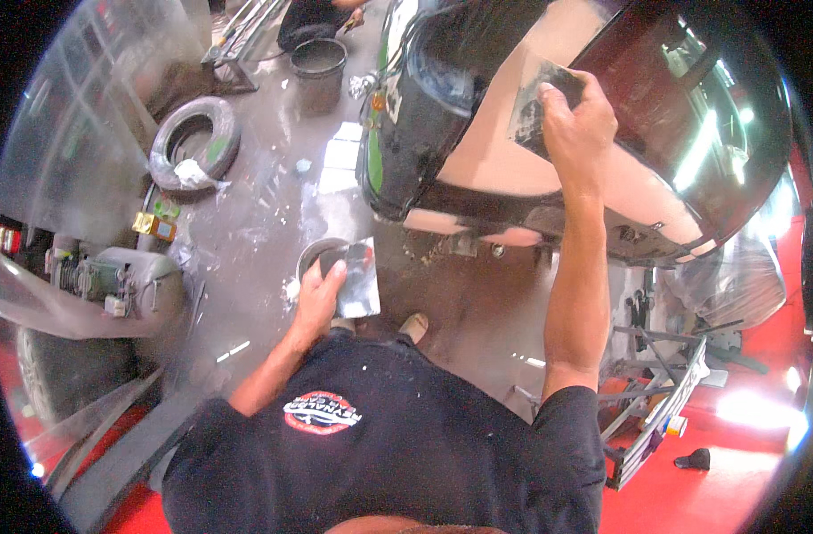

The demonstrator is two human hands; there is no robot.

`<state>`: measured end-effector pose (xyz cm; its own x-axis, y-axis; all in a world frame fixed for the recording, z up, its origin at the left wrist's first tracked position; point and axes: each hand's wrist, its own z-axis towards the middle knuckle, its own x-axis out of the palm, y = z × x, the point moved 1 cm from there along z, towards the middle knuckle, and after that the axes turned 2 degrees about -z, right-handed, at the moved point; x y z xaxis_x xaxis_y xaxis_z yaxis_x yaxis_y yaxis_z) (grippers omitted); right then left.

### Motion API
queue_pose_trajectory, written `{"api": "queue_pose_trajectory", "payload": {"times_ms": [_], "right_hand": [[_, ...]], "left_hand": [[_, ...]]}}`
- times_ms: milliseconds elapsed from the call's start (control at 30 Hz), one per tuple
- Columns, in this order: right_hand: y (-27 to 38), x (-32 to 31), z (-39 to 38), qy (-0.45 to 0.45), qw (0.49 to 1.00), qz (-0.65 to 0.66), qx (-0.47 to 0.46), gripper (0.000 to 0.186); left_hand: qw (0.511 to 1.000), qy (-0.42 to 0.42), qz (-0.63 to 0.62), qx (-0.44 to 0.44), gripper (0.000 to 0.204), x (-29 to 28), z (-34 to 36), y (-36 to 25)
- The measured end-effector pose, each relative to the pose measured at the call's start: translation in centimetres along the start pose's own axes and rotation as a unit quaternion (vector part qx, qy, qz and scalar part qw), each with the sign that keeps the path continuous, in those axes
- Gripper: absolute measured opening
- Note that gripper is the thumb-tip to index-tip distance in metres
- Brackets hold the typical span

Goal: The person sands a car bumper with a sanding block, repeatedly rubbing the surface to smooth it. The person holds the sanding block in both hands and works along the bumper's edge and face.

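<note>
My right hand [580,125] is closed around a flat, greyish putty spreader [529,105], fingers on its far side. The spreader lies against the pale pink filler patch [500,160] on the dark car's body panel. Lower and to the left, my left hand [319,294] grips a shiny rectangular metal putty plate [362,283], holding it in front of my body. Just beyond that hand shows the rim of a round dark container [310,251], mostly hidden by the hand and plate. The dark car [655,107] fills the upper right.
A dark bucket [318,59] stands on the floor near a crouching person [308,22]. A tyre [191,142] lies at the left, with a small yellow box [153,226] below it. An air compressor [121,280] sits far left; a metal stand [660,396] is at right.
</note>
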<state>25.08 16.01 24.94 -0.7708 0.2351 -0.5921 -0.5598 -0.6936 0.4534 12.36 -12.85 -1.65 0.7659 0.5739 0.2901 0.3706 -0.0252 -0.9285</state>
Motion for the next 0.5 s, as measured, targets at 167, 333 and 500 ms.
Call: {"api": "queue_pose_trajectory", "payload": {"times_ms": [167,333,500], "right_hand": [[0.1,-2.9,3.6,-0.058,0.998,0.002,0.032,0.027],[-0.2,-2.2,9.5,-0.049,0.993,-0.051,-0.091,0.038],[1.3,-6.6,14.5,0.209,0.976,0.054,0.029,0.048]], "left_hand": [[0.999,-0.037,-0.039,0.004,0.027,-0.1,0.0,0.0],[0.995,-0.021,-0.087,-0.034,0.027,-0.4,0.8,-0.1],[0.995,-0.011,-0.082,-0.05,0.026,0.4,1.1,0.0]]}}
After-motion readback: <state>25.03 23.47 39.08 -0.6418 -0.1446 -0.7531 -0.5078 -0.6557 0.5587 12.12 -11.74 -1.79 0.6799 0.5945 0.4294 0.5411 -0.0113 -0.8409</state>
